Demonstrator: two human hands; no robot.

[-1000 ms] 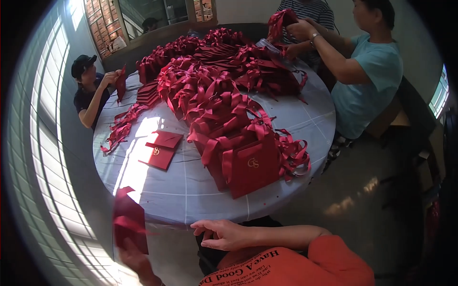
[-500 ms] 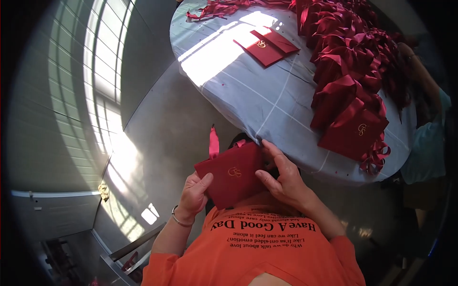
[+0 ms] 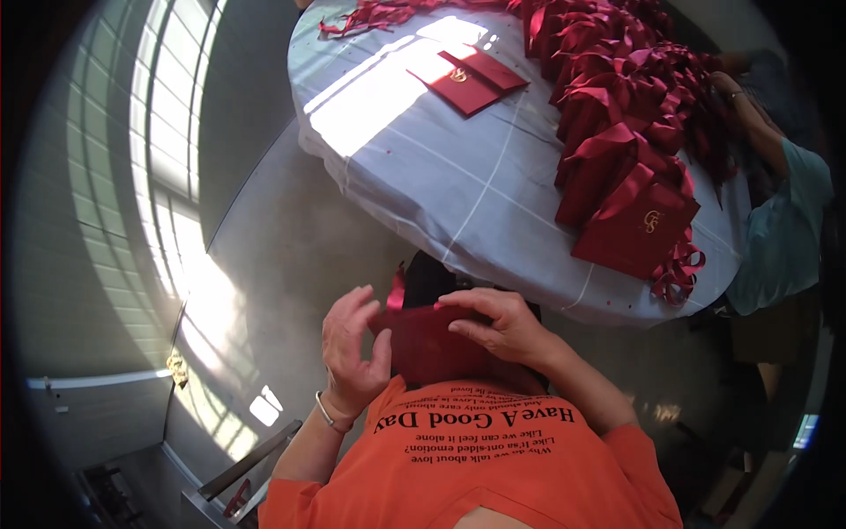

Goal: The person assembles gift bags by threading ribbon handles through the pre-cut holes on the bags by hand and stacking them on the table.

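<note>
A small dark red gift bag (image 3: 427,346) sits low in front of my orange shirt, its face tipped so the gold emblem no longer shows. A red ribbon (image 3: 397,289) stands up past its top left corner. My left hand (image 3: 352,348) is beside the bag's left edge, thumb and fingers stretched apart; whether it touches the edge is unclear. On the right, my right hand (image 3: 507,328) grips the upper right edge of the bag, with the thumb on the near face and fingers along the top.
A round table with a white cloth (image 3: 423,198) stands ahead. Many red bags with ribbons (image 3: 617,132) are lined up along its right side. Flat red pieces (image 3: 467,81) lie near the sunlit patch. Another person's arm (image 3: 762,128) reaches in at the far right.
The bag has tilted so its emblem is out of sight and sits slightly lower. My left hand has let go and spread its fingers; my right hand has closed on the top edge.
</note>
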